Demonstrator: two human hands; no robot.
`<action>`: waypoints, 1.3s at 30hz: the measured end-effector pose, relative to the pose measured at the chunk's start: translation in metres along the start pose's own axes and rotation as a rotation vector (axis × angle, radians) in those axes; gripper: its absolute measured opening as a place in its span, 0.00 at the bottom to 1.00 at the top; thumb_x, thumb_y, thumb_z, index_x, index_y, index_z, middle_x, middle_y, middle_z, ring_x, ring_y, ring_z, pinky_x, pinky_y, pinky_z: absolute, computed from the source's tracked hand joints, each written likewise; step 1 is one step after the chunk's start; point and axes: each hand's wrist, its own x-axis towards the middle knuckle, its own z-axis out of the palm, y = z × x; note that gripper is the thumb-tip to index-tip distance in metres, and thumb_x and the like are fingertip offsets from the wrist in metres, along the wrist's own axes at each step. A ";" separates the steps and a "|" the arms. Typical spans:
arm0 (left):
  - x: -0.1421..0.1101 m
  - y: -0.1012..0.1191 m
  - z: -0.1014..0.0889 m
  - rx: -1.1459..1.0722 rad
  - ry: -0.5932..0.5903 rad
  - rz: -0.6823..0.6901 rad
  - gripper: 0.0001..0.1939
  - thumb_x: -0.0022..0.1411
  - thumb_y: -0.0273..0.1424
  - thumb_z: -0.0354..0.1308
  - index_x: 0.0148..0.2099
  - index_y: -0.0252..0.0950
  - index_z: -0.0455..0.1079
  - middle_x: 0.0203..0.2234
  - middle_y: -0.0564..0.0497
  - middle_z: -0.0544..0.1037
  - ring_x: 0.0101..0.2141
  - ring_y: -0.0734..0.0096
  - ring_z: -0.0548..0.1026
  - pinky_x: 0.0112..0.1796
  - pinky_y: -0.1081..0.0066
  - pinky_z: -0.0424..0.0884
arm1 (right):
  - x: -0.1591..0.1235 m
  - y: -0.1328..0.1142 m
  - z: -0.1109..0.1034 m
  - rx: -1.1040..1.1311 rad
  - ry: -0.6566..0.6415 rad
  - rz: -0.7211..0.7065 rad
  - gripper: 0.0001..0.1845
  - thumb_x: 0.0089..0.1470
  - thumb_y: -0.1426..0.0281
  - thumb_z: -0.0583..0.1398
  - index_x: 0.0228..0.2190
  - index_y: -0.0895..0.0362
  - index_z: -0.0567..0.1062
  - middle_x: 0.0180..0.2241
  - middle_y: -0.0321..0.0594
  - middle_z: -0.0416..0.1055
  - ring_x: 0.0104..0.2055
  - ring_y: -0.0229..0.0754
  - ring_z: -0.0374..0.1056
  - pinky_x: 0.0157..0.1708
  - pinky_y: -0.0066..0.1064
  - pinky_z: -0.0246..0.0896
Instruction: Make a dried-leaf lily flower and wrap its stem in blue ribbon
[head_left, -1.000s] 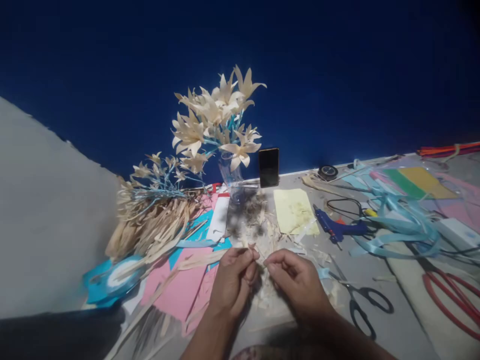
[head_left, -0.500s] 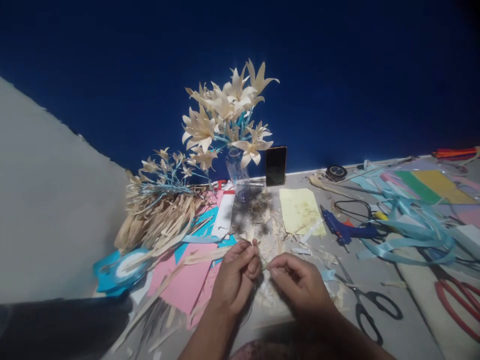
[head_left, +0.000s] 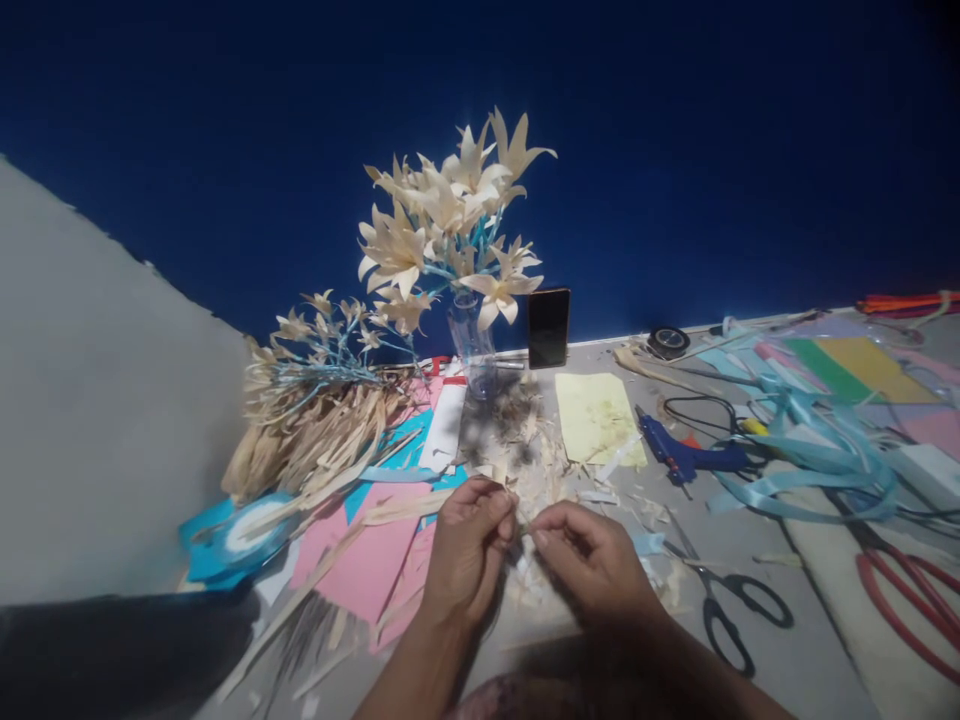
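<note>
Pale thin strand (head_left: 523,526), too small to make out fully, pinched between the fingertips of my left hand (head_left: 474,540) and right hand (head_left: 589,553), over scattered shavings (head_left: 551,470). Pink sheets (head_left: 367,560) left; black-handled scissors (head_left: 709,578) and blue glue gun (head_left: 682,456) right. Farther out I get yellow paper (head_left: 596,415), clear vase (head_left: 472,345) with cream flowers (head_left: 450,205), dark blue wall (head_left: 712,170) behind.

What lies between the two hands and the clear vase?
From the left hand and right hand across to the vase, the head view shows scattered pale shavings, those nearest the vase in shadow.
</note>
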 end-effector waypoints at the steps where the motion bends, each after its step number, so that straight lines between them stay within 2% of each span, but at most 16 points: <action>1: 0.000 -0.001 0.000 -0.003 -0.003 -0.003 0.16 0.46 0.27 0.75 0.32 0.34 0.69 0.16 0.59 0.71 0.18 0.82 0.64 0.22 0.80 0.59 | 0.000 0.000 0.000 0.002 0.001 -0.002 0.12 0.58 0.63 0.60 0.30 0.58 0.79 0.20 0.33 0.65 0.23 0.37 0.60 0.23 0.26 0.57; 13: -0.002 0.000 0.004 -0.010 0.062 0.018 0.19 0.42 0.29 0.77 0.32 0.34 0.70 0.19 0.59 0.71 0.17 0.84 0.64 0.21 0.81 0.57 | -0.003 -0.001 0.007 0.028 0.079 0.034 0.12 0.57 0.63 0.60 0.28 0.57 0.79 0.19 0.32 0.63 0.22 0.36 0.57 0.23 0.26 0.53; 20: -0.001 -0.002 0.003 -0.019 0.076 0.026 0.18 0.42 0.28 0.77 0.31 0.33 0.71 0.21 0.58 0.72 0.18 0.85 0.64 0.22 0.81 0.59 | -0.003 -0.004 0.007 0.018 0.067 0.045 0.12 0.55 0.63 0.60 0.28 0.57 0.79 0.19 0.32 0.63 0.22 0.36 0.58 0.22 0.26 0.53; 26: -0.003 -0.003 0.004 -0.022 0.079 0.017 0.17 0.44 0.28 0.77 0.30 0.34 0.71 0.19 0.59 0.71 0.18 0.84 0.64 0.21 0.81 0.58 | -0.005 -0.007 0.010 0.042 0.103 0.064 0.12 0.55 0.63 0.60 0.28 0.57 0.79 0.19 0.32 0.62 0.22 0.36 0.57 0.23 0.26 0.51; 34: -0.004 -0.006 0.005 0.008 0.082 0.005 0.19 0.41 0.30 0.78 0.31 0.34 0.71 0.19 0.59 0.71 0.18 0.85 0.63 0.21 0.81 0.58 | -0.004 0.000 0.011 0.054 0.105 0.046 0.13 0.56 0.62 0.60 0.27 0.57 0.79 0.19 0.33 0.63 0.22 0.36 0.56 0.22 0.26 0.52; 39: -0.005 -0.004 0.005 0.005 0.033 -0.008 0.17 0.42 0.31 0.77 0.31 0.33 0.73 0.19 0.58 0.70 0.18 0.84 0.63 0.22 0.80 0.59 | -0.004 0.001 0.011 0.047 0.099 0.036 0.13 0.56 0.62 0.60 0.28 0.57 0.79 0.19 0.32 0.63 0.22 0.36 0.56 0.23 0.26 0.51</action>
